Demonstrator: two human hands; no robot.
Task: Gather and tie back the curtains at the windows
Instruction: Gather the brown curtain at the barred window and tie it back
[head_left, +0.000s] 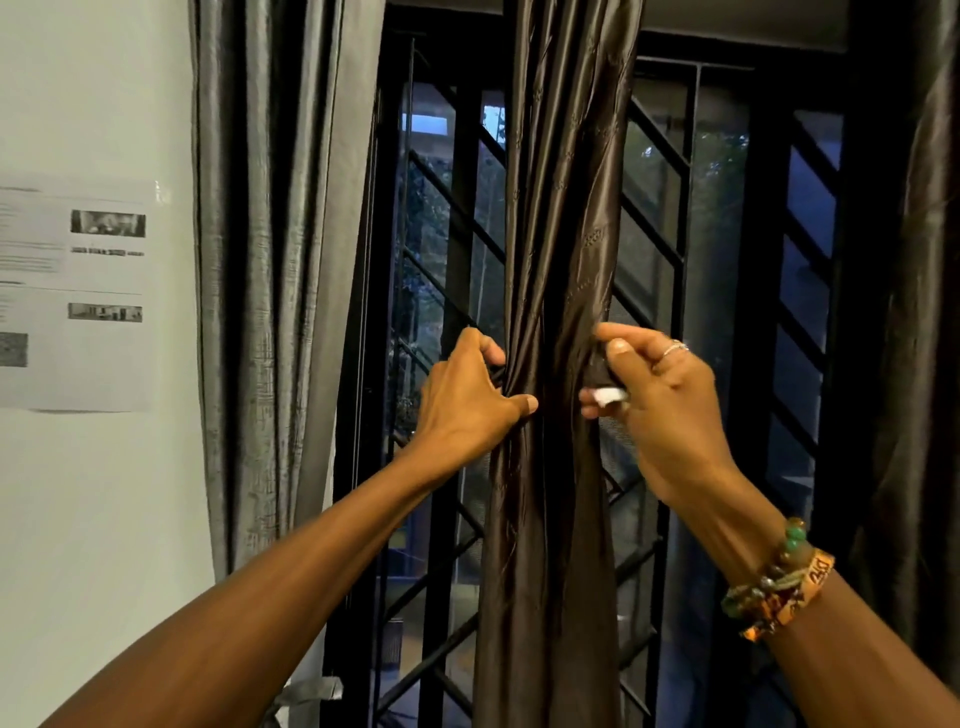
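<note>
The brown curtain (561, 234) hangs gathered in one bunch at the middle of the window, before the black grille (655, 208). I think the dark band (597, 366) must pass tight around the narrowest part. The left hand (462, 410) grips the bunch, thumb in front; the right hand (660, 410) pinches the band's white-tipped end beside it.

One head-worn camera looks forward at the barred window (660, 208). It stands near, the brown curtain (561, 208) filling the view's middle.

Both hands, left (467, 400) and right (654, 395), grip the gathered brown curtain (561, 234).
</note>
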